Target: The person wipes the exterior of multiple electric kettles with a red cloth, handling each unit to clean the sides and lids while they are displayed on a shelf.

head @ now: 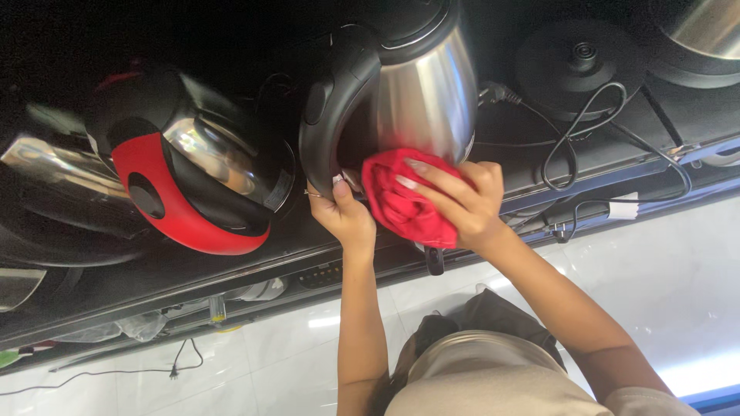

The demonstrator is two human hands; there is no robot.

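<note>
Shiny steel kettle (pixel 428 92) with a black handle, standing on a dark shelf (pixel 193 273), near the middle of the top. Left hand (pixel 343 216) closed around the bottom of the black handle, thumb up along it. Right hand (pixel 462 202) closed on a bunched red cloth (pixel 401 202), fingers spread over it, pressing it against the lower side of the kettle. Red cloth just between the two hands, touching the steel.

Just beside the kettle, on the handle side, a red and black kettle (pixel 196 185) with a shiny lid, tipped over a bit. Very close to the left hand, so little room there. Further along, at the picture's edge, another shiny steel thing (pixel 46 169), too blurry to tell what.

On the other side, a round black kettle base (pixel 578 62), sitting bare on the shelf. Black cord (pixel 574 139) looping down from it, hanging over the shelf edge near the right wrist. Plug (pixel 493 94) lying just behind the kettle. One more steel pot (pixel 705 31) in the far corner.

Below the shelf, a white shiny floor (pixel 663 262). Thin black wire (pixel 131 371) lying on it, well away from the hands. Crumpled clear plastic (pixel 139 325) tucked under the shelf edge.
</note>
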